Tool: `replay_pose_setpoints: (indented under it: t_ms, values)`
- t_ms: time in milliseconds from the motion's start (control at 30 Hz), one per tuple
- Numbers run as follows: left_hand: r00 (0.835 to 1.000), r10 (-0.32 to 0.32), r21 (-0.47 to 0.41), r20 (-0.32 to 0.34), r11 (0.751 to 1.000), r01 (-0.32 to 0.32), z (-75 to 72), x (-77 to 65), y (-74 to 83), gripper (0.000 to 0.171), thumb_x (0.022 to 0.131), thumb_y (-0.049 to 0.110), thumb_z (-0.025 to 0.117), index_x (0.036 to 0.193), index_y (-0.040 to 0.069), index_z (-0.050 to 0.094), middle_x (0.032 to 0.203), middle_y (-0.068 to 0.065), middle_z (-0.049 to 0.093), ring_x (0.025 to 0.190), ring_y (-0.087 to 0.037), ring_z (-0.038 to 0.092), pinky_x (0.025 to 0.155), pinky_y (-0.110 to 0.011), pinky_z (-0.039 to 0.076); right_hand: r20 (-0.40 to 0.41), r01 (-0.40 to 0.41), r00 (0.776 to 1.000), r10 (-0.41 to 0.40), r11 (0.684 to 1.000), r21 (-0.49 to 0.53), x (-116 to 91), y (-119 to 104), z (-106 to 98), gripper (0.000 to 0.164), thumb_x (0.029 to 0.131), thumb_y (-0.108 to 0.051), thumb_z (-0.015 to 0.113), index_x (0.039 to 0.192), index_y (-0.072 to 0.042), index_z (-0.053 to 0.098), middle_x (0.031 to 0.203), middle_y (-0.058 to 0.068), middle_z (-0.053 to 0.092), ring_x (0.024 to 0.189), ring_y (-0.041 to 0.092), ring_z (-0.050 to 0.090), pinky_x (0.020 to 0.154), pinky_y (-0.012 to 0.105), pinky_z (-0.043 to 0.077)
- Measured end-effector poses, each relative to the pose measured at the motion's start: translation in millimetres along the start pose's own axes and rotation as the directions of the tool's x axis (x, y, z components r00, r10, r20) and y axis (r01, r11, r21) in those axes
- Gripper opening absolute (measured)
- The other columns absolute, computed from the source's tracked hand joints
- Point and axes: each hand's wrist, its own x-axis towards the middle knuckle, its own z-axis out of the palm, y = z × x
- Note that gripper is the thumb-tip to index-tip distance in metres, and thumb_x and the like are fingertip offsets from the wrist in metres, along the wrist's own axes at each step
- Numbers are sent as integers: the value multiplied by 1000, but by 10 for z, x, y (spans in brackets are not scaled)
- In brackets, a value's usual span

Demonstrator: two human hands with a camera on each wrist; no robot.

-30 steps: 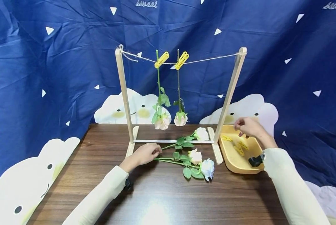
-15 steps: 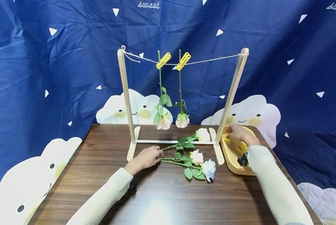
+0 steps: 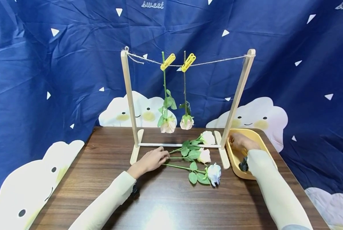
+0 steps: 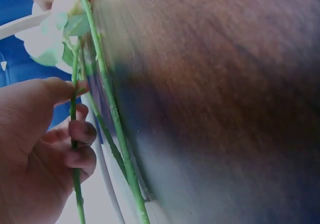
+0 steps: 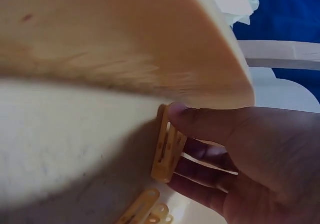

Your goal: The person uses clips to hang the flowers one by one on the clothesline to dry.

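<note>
Although the head view hides its hold, the left hand (image 3: 152, 159), centre of frame, grips a green stem (image 4: 77, 184) between thumb and curled fingers (left wrist view; the bloom end is washed out). Right hand (image 3: 241, 142), right of centre, in a yellow tray (image 3: 240, 174): fingers pinching one yellow clothespin (image 5: 164, 154); further clothespins (image 5: 145, 204) cut off at the right wrist view's bottom edge. Three roses (image 3: 214, 174) along the worktop (image 3: 188, 204), right of centre, stem ends hidden by the left hand. Two hanging roses (image 3: 168, 125), upper centre.

Brown table (image 3: 205, 207); behind, blue backdrop (image 3: 82, 41) with white triangles (image 3: 119, 12), clouds (image 3: 14, 188).
</note>
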Motion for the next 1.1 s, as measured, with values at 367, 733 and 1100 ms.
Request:
replay_pose_setpoints:
  t_ms: [367,733,1100]
  values:
    - [999,-41,-33,0,999,41,-93,13,-17,17,103,16,66,116,13,75,112,-5,76,102,-25,74,86,-45,61,12,-29,1000,28,997,72,-38,61,7,7,94,-3,60,94,4,63,82,11,59,75,24,56,65,29,46]
    - [998,-16,-23,-61,1000,14,-330,48,26,11,93,7,68,103,9,71,98,-6,75,87,-20,69,78,-39,59,-34,-28,999,36,980,197,-165,67,-61,17,110,-6,48,105,10,51,91,18,57,84,29,57,72,32,49]
    - [988,-119,-101,-103,989,108,-695,49,157,11,91,11,66,101,11,72,95,-2,74,85,-17,67,79,-38,59,-144,9,988,54,914,405,-163,32,-214,25,113,-9,33,114,13,44,98,25,59,69,25,68,71,45,62]
